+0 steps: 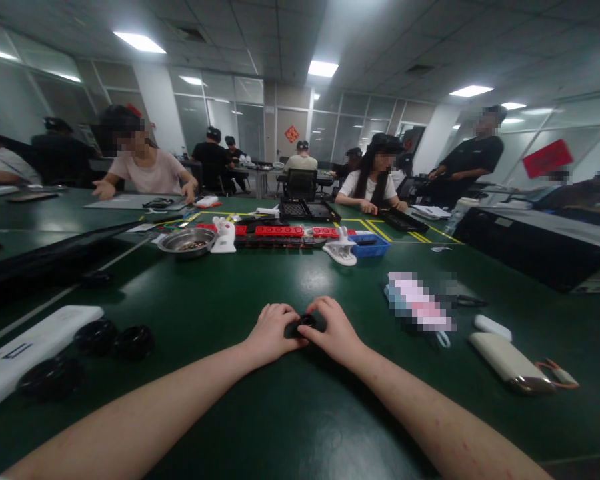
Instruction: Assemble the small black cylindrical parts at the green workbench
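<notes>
Between my hands, low over the green table (pixel 260 407), is a small dark round part (pixel 307 321), partly covered by my fingers. My right hand (pixel 334 330) curls around it from the right, thumb and fingertips pressed on it. From the left, my left hand (pixel 275 333) closes on its near side with bent fingers. What the part is exactly, I cannot make out. Off to the left lie several glossy black ring-shaped parts (pixel 134 342), by a long white device (pixel 35 350).
Ahead stand a metal bowl (pixel 189 243) with small pieces, white clamp-like stands (pixel 341 248), a red strip assembly (pixel 279 231) and a blue bin (pixel 370 245). At right lie a pouch (pixel 420 303), a beige power bank (pixel 511 363) and a black case (pixel 535 250). Co-workers sit across the table.
</notes>
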The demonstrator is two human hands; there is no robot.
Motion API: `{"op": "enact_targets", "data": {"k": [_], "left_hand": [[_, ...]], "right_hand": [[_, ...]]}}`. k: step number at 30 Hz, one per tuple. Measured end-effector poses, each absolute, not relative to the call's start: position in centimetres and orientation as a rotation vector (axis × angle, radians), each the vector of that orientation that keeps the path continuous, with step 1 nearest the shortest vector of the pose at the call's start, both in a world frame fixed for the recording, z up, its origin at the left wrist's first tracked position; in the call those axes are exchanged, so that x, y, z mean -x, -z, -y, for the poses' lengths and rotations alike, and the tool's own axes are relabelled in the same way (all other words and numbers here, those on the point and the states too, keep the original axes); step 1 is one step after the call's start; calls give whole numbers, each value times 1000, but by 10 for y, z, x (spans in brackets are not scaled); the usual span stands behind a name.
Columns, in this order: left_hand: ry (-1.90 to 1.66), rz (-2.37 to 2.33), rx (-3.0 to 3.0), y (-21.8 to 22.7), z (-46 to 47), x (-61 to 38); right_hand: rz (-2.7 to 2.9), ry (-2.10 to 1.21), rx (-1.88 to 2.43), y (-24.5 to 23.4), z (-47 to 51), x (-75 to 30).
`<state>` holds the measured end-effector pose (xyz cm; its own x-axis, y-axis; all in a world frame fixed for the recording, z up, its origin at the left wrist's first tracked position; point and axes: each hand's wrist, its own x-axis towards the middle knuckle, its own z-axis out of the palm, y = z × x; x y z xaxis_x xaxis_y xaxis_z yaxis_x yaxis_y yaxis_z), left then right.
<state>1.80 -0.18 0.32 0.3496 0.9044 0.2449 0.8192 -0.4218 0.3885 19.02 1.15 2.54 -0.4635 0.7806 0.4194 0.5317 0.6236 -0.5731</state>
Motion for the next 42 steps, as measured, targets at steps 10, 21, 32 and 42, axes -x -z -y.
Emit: {"op": "enact_targets", "data": {"k": [10, 21, 32, 42], "left_hand": [[-657, -1552, -2426, -2, 0, -18], [-664, -1547, -2422, -1, 0, -17], [-639, -1541, -2408, -1, 0, -18], [-644, -1535, -2417, -4, 2, -18]], "right_hand": [[2178, -399, 1120, -27, -14, -193], [2232, -490, 1059, -28, -12, -194], [2288, -575, 1000, -26, -12, -195], [2287, -641, 965, -29, -17, -195]]}}
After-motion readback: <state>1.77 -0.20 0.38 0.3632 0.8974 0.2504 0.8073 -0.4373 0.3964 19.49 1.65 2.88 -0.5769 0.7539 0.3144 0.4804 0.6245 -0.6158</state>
